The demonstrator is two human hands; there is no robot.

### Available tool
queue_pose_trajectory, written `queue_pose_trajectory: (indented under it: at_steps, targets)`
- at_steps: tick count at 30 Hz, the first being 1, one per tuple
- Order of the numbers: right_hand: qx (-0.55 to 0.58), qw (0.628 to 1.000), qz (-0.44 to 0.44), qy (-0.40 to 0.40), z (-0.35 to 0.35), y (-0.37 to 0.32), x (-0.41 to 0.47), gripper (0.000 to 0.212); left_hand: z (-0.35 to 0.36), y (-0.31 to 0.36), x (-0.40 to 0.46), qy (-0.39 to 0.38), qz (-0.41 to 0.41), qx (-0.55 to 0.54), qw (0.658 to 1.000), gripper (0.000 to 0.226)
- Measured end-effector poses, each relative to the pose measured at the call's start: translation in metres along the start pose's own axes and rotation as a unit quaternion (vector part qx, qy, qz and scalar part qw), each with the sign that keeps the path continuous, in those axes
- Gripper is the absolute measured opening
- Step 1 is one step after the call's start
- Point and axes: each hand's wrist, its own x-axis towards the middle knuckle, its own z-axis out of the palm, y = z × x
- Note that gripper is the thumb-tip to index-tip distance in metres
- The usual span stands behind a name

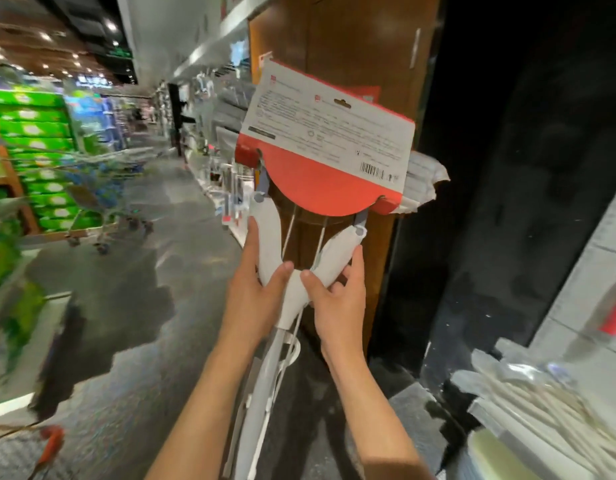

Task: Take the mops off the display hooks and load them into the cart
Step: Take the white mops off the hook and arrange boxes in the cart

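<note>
Risk, judged: carrying mop (pixel 301 188) head-up across aisle; long handle trailing toward 6 o'clock, possibly catching on wooden pillar (pixel 348 46) or swinging wide. Cart (pixel 102 188) standing well apart at 9 o'clock, blurred. Red card sleeve (pixel 327 140) possibly snagging or tearing. Holding white yoke (pixel 292 271) at centre frame: left hand (pixel 254 299) gripping left prong, right hand (pixel 337 303) gripping right prong, thumbs pressing inward, nearly meeting.
</note>
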Motion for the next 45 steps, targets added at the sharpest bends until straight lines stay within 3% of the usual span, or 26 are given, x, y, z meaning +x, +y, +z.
queue_pose_trajectory:
  at_steps: [13,24,34,45]
  targets:
    - [-0.064,0.988,-0.098,0.097,-0.185,-0.095,0.064,0.096,0.174,0.13,0.004,-0.071,0.089,-0.122,0.986,0.079]
    - [-0.126,0.96,-0.197,0.152,-0.295,-0.184,0.09,0.1,0.282,0.216,0.007,-0.138,0.142,-0.269,0.943,0.085]
    - [-0.198,0.925,-0.255,0.198,-0.334,-0.243,0.097,0.1,0.331,0.254,0.028,-0.186,0.184,-0.343,0.902,0.092]
    - [-0.207,0.899,-0.316,0.223,-0.311,-0.293,0.147,0.087,0.34,0.289,0.103,-0.206,0.214,-0.4,0.867,0.093]
